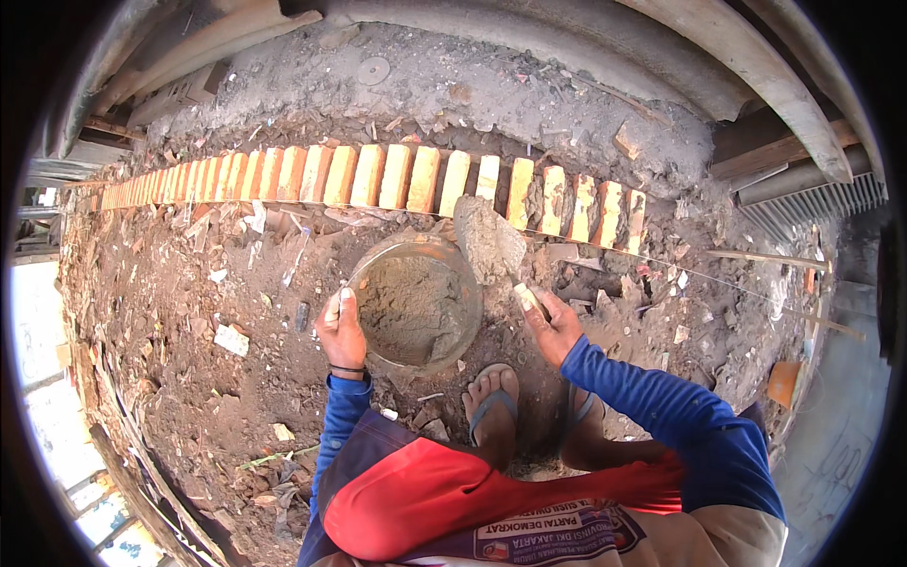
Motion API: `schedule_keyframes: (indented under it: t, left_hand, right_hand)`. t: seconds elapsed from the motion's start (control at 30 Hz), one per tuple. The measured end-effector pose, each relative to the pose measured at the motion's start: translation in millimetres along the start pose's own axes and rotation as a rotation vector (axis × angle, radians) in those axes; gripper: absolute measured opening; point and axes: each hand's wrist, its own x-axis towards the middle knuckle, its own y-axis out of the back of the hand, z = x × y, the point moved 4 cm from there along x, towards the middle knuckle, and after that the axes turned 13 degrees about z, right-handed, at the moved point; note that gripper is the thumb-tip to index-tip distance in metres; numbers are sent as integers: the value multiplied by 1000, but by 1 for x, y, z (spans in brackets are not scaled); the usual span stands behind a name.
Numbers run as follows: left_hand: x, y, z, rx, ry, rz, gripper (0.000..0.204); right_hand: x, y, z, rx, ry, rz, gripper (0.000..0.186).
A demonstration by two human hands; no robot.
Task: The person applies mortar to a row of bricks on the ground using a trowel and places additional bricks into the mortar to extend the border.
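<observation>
My right hand [552, 326] is closed round the pale handle of a trowel [518, 274]. Grey wet mortar [489, 241] covers the blade, which is held just right of a round bucket [477, 283] and close to the row of bricks. More mortar [411, 307] lies inside the bucket. At the bucket's left rim my left hand [342, 331] is closed, thumb on top; its fingertips are partly hidden. Orange bricks [368, 177] stand side by side in a long curved-looking row beyond the bucket, with mortar between several at the right end.
A thin string [704, 276] runs along the near side of the bricks. Sticks [770, 259] poke out at the right. Rubble and loose brick pieces [231, 340] litter the soil. Corrugated sheets [652, 47] lie at the far side. My sandalled foot [493, 406] is just below the bucket.
</observation>
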Motion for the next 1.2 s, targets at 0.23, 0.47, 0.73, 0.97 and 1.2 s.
schedule_keyframes:
  t: [0.23, 0.47, 0.73, 0.97, 1.2]
  left_hand:
    - [-6, 0, 8, 9, -29, -7, 23]
    - [-9, 0, 7, 66, -22, 7, 22]
    - [-7, 3, 2, 92, 25, -17, 22]
    - [-8, -2, 11, 66, -57, 2, 24]
    - [-5, 1, 5, 131, -43, 23, 25]
  right_hand:
    - [88, -79, 32, -192, -25, 446, 47]
    - [99, -106, 26, -174, 21, 595, 59]
    - [128, -108, 26, -34, -102, 381, 58]
    - [97, -87, 31, -209, 42, 534, 63]
    - [115, -106, 28, -192, -97, 344, 63]
